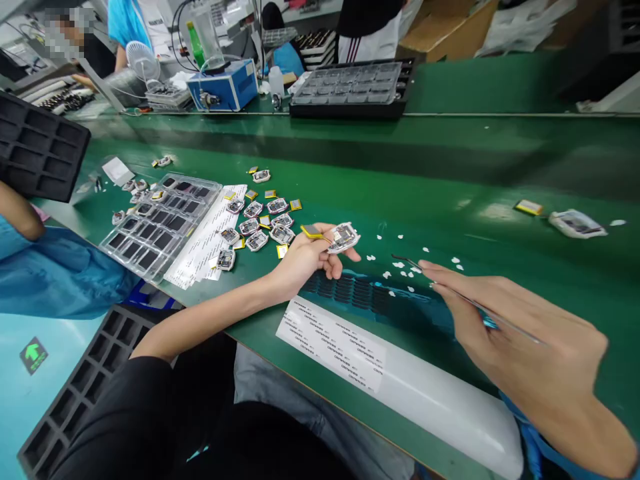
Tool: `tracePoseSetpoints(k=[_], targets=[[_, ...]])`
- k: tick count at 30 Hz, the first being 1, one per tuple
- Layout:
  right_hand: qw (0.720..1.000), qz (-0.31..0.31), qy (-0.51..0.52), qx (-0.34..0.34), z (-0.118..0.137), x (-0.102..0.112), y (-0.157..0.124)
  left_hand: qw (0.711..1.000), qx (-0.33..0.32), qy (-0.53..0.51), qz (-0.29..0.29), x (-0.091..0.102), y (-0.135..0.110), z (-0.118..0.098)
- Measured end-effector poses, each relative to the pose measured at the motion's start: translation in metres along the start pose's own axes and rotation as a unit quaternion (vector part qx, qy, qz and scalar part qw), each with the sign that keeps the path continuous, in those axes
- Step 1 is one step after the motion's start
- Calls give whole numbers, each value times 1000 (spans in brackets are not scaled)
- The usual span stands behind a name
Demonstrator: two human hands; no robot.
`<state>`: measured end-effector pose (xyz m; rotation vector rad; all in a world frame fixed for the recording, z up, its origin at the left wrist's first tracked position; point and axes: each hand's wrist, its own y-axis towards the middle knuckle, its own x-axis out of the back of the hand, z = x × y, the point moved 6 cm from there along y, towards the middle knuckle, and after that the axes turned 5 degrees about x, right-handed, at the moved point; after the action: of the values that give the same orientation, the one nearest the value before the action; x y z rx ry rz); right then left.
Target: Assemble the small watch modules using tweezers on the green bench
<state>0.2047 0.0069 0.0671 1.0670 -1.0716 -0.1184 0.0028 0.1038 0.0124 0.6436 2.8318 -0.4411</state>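
Note:
My left hand (pixel 305 263) holds a white-rimmed watch case (pixel 344 237) with its circuit side up. A small yellow-edged battery (pixel 311 231) sticks out by the thumb, beside the case. My right hand (pixel 535 347) grips thin metal tweezers (pixel 493 313), whose dark tip points left over small white scraps (pixel 399 265) on the green bench. Between the hands lies a blue-edged sheet of black adhesive strips (pixel 345 292). Nearer to me is a curled white sheet of printed labels (pixel 333 343). Several similar open watch cases (pixel 257 241) with batteries lie left of my left hand.
A clear tray of dark screens (pixel 160 230) rests on printed paper (pixel 205 243) at left. Another watch case (pixel 577 224) lies far right. A co-worker's blue sleeve (pixel 55 267) is at left, near a black foam tray (pixel 40 143). At the back stands a blue machine (pixel 225 85).

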Motion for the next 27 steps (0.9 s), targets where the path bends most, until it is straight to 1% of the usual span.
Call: tracePoseSetpoints(k=[1, 2, 4, 7, 10, 12, 15, 19, 21, 23, 25, 27], targets=[[1000, 1, 0, 3, 1, 0, 1, 998, 51, -30, 17, -1, 3, 6], [1000, 2, 0, 5, 1, -1, 1, 994, 88, -54, 33, -3, 5, 11], [1000, 0, 4, 7, 1, 0, 1, 988, 118, -80, 61, -8, 5, 15], [1000, -12, 22, 5, 5, 4, -1, 990, 109, -42, 75, -14, -1, 16], [999, -9, 36, -1, 15, 11, -5, 996, 80, 15, 49, -14, -6, 13], [998, 23, 53, -9, 25, 13, -7, 997, 70, 19, 24, -12, -7, 12], [995, 77, 58, -19, 38, 14, -9, 996, 82, -34, 9, -12, -7, 18], [989, 131, 63, 28, 45, 6, -12, 989, 91, -117, -15, -14, -8, 26], [989, 121, 68, 49, 46, 0, -15, 987, 95, -128, -28, -14, -10, 28], [994, 90, 50, 45, 46, -3, -19, 986, 101, -131, -30, -15, -12, 28], [996, 77, 33, 17, 47, -5, -22, 985, 105, -132, -24, -17, -13, 28], [996, 88, 28, -14, 50, -7, -23, 985, 104, -134, -22, -17, -13, 27]])
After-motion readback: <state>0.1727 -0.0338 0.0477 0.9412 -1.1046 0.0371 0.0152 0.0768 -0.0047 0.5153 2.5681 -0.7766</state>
